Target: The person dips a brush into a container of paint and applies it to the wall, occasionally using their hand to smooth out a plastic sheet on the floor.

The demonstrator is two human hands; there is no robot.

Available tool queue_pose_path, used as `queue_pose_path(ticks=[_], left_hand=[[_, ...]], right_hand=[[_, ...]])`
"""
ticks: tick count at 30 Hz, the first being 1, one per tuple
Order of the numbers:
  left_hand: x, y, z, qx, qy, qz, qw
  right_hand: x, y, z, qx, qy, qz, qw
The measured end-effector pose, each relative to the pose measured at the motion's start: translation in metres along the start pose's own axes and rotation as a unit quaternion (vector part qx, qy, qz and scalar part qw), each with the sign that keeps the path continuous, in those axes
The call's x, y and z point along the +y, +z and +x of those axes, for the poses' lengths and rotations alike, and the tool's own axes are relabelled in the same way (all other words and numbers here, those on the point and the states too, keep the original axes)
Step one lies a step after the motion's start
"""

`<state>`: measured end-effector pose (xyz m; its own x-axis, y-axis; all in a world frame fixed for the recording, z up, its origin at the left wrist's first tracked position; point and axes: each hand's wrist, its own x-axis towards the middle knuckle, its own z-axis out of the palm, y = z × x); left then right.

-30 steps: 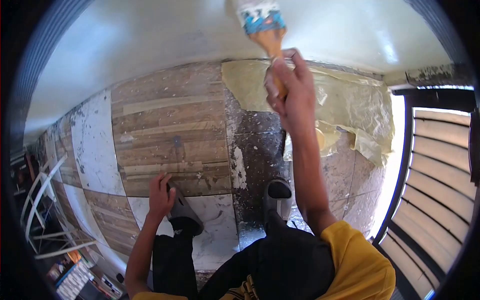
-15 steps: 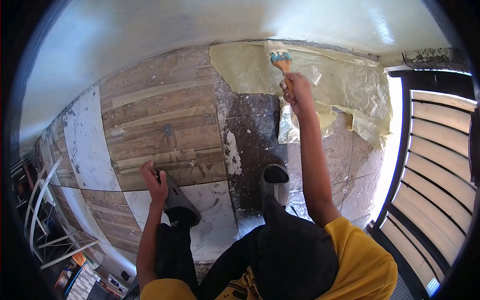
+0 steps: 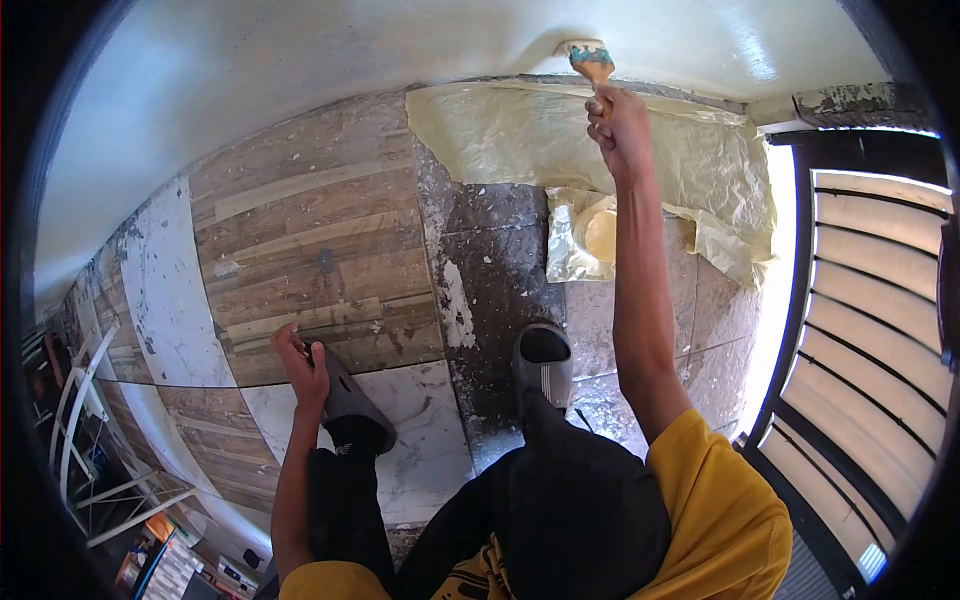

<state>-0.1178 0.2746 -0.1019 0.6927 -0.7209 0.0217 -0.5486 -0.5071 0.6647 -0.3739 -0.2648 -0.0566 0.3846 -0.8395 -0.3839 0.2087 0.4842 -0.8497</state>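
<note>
My right hand (image 3: 622, 125) is closed round the handle of a paintbrush (image 3: 592, 66), whose bristles touch the pale wall (image 3: 400, 45) just above its base. Yellowish sheeting (image 3: 500, 130) lies on the floor along the wall below the brush. Near my right forearm sits a round container (image 3: 600, 235) with cream-coloured contents, on a crumpled piece of the same sheeting, partly hidden by the arm. My left hand (image 3: 303, 370) hangs beside my left shoe (image 3: 355, 410), fingers loosely apart, holding nothing.
Wood-patterned tiles (image 3: 320, 240) and marble-patterned tiles (image 3: 420, 420) cover the floor at the left. A dark barred gate (image 3: 870, 310) stands at the right. At the far left is a white metal frame (image 3: 75, 430). My right shoe (image 3: 543, 365) rests on dark, paint-spotted floor.
My right hand has moved up and slightly right, taking the brush from the wall's bottom edge onto the wall. More of the container now shows. My left hand is nearly still.
</note>
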Motion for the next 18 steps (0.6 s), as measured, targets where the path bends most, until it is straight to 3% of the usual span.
queue_pose_path(ticks=[4,7,9,12,16,17,18], left_hand=[[0.000,0.000,0.000,-0.005,-0.006,0.011,1.000],[-0.001,0.001,-0.001,-0.011,-0.002,0.013,1.000],[0.000,0.002,0.002,-0.009,0.000,0.001,1.000],[0.001,0.002,0.003,-0.016,-0.002,0.009,1.000],[-0.003,0.002,0.003,-0.016,-0.013,0.010,1.000],[-0.001,0.002,0.004,-0.017,-0.014,0.011,1.000],[0.001,0.002,0.003,-0.019,-0.016,0.012,1.000]], right_hand=[[-0.033,0.014,-0.028,-0.004,-0.019,-0.024,1.000],[-0.068,0.032,-0.055,0.025,-0.105,-0.029,0.994],[-0.092,0.042,-0.074,0.011,-0.170,-0.033,0.985],[-0.102,0.040,-0.105,-0.061,-0.184,0.002,0.981],[-0.042,0.047,-0.128,0.125,-0.008,-0.030,0.992],[-0.021,0.047,-0.128,0.096,0.047,-0.030,0.994],[0.011,0.033,-0.117,0.004,0.083,-0.033,0.996]])
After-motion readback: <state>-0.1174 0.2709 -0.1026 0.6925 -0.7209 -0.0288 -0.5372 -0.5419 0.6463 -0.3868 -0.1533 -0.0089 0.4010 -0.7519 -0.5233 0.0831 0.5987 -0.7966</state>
